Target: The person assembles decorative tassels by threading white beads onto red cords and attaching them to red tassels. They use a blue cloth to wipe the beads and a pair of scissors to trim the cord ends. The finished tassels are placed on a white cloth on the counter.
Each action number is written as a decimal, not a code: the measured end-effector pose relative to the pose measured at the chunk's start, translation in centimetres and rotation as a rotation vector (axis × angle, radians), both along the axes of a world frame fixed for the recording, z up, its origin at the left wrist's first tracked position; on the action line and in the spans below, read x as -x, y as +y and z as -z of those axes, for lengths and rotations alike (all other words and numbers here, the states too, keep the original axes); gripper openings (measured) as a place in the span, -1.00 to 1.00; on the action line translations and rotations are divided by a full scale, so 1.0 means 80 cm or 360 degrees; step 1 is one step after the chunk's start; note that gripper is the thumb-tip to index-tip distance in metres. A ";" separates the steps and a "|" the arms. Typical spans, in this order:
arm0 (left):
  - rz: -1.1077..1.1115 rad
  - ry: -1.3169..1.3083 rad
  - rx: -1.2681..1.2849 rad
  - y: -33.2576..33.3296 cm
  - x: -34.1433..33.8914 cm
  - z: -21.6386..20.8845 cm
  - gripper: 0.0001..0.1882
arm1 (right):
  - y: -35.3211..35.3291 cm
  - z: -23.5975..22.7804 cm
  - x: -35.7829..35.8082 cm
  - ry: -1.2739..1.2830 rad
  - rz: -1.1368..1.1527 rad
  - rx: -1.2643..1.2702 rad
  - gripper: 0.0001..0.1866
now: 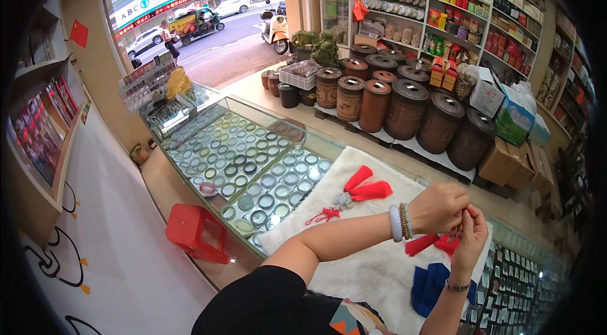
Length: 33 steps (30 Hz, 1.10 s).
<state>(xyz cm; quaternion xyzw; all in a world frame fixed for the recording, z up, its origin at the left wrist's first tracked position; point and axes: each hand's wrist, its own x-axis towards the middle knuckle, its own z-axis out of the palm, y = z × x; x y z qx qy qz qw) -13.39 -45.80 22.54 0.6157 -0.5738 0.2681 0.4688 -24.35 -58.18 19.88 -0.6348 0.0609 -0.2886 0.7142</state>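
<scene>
My left hand (441, 207), with a pale bangle (395, 223) and bead bracelets on its wrist, is closed in a pinch. Against it, my right hand (472, 235) pinches too, a metal band round its wrist. A bit of red cord (466, 212) shows at their fingertips; most of it is hidden by the fingers. Just below the hands are red tassels (422, 244), partly covered by my right hand. Farther left on the white fur mat (354, 253) lies another ornament with red tassels (368, 188), a grey carved piece (343, 200) and a red knotted loop (324, 215).
Dark blue cloth (430, 287) lies by my right forearm. Left of the mat, a glass case (246, 170) displays many bangles; small packets fill another case (512, 291) at right. A red stool (196, 234) stands at left. Brown barrels (408, 107) line the far side.
</scene>
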 end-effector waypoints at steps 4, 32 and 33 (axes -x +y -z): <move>0.0107 0.0211 0.0060 0.007 0.008 0.006 -0.86 | 0.002 -0.005 0.000 -0.0034 -0.0017 -0.0132 -0.81; 0.0913 0.1608 0.0022 0.006 -0.021 -0.021 -0.90 | -0.005 0.002 0.021 0.0104 -0.0360 0.0009 -0.75; 0.0891 0.1607 0.0038 0.006 -0.021 -0.020 -0.91 | -0.005 0.004 0.020 0.0089 -0.0349 -0.0005 -0.78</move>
